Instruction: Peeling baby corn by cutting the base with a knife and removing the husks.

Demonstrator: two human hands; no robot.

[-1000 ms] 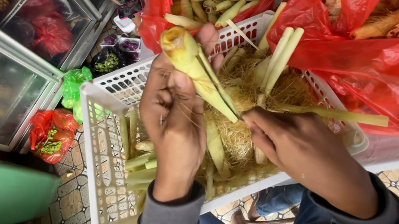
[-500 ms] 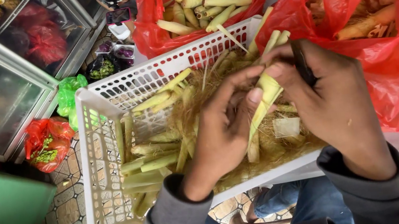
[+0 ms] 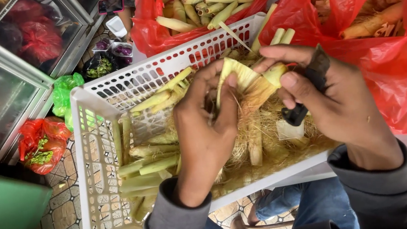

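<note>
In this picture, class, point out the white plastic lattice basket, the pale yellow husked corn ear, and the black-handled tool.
white plastic lattice basket (image 3: 93,164), head view, left wall.
pale yellow husked corn ear (image 3: 244,78), head view, peeled husk.
black-handled tool (image 3: 296,114), head view, lower handle end.

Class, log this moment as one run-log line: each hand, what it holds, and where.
left hand: grips baby corn ear | right hand: holds black-handled knife, fingers on husk | place: over white basket | nearby: red bags

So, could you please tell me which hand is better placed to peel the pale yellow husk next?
Probably the left hand: its fingertips pinch the pale yellow husk, while the right hand also holds a black knife.
</note>
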